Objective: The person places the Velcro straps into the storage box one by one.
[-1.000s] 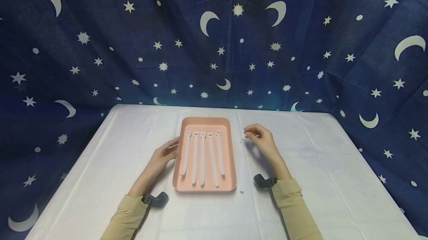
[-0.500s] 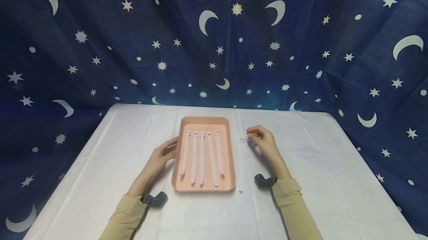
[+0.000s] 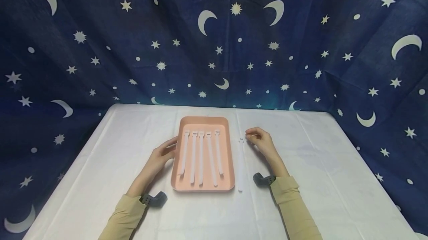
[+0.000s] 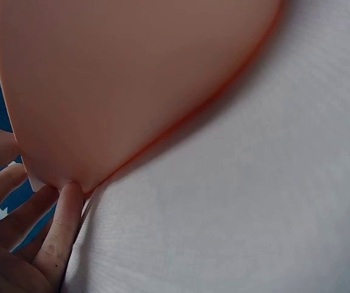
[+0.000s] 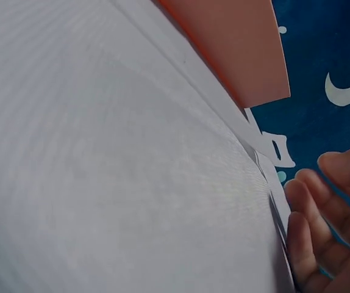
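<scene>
A pink tray [image 3: 203,187] lies on the white-covered table in the head view. Inside it are several white cable straps [image 3: 201,160], laid lengthwise with their slotted heads at the far end. One more white cable strap [image 3: 240,165] lies on the cloth just right of the tray; its slotted head [image 5: 278,150] shows up close in the right wrist view. My left hand [image 3: 161,158] rests against the tray's left side, its fingertips at the wall [image 4: 89,91]. Beside the loose strap's head, with a small gap between them, is my right hand [image 3: 262,141], fingers loosely bent and holding nothing.
White cloth [image 3: 321,180] covers the table, with light creases. Behind the far table edge hangs a dark blue curtain [image 3: 187,24] with moons and stars. Each wrist carries a dark camera mount [image 3: 264,180].
My right hand has let go of the loose strap's head and drawn slightly right, then come a little back toward it. My left hand stays at the tray.
</scene>
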### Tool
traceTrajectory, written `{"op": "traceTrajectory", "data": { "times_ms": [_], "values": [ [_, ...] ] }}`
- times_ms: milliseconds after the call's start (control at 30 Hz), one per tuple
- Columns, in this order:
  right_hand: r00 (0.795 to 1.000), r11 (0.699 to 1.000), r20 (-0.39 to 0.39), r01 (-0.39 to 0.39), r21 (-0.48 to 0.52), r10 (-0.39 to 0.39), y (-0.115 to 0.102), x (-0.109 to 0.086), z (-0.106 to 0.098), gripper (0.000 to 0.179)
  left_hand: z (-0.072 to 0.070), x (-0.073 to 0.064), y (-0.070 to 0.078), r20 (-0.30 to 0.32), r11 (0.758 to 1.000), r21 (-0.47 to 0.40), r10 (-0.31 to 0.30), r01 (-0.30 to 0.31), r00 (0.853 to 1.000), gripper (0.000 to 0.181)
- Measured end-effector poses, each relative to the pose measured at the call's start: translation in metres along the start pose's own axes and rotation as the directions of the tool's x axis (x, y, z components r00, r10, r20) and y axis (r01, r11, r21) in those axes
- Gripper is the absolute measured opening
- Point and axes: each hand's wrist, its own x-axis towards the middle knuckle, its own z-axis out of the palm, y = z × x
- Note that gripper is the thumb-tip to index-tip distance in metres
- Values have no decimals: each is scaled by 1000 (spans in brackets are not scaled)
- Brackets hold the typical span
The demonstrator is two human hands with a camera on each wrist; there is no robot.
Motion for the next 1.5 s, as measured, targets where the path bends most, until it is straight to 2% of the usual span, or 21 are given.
{"op": "traceTrajectory", "data": {
  "times_ms": [400, 933, 1200, 1367, 1500],
  "values": [
    [1000, 996, 13, -12, -88, 14, 1, 0, 8, 26, 0, 0, -1, 0, 1000, 0, 4, -4, 1000, 58],
    [998, 994, 20, -54, -96, 56, 1, -1, 14, 23, 1, 1, -1, -1, 1000, -4, -1, 1, 1000, 60],
    [999, 997, 11, -29, -65, 30, -1, -1, 14, 20, 0, 0, 0, -3, 1000, 2, -2, 2, 1000, 59],
    [999, 999, 18, -43, -16, 43, -3, -2, 14, 21, 1, 0, 0, -1, 1000, -1, -1, 1, 1000, 59],
    [999, 1000, 25, -25, 2, 25, -16, -8, 12, 22, 1, -1, 0, 0, 1000, -6, 0, 0, 1000, 59]
  ]
}}
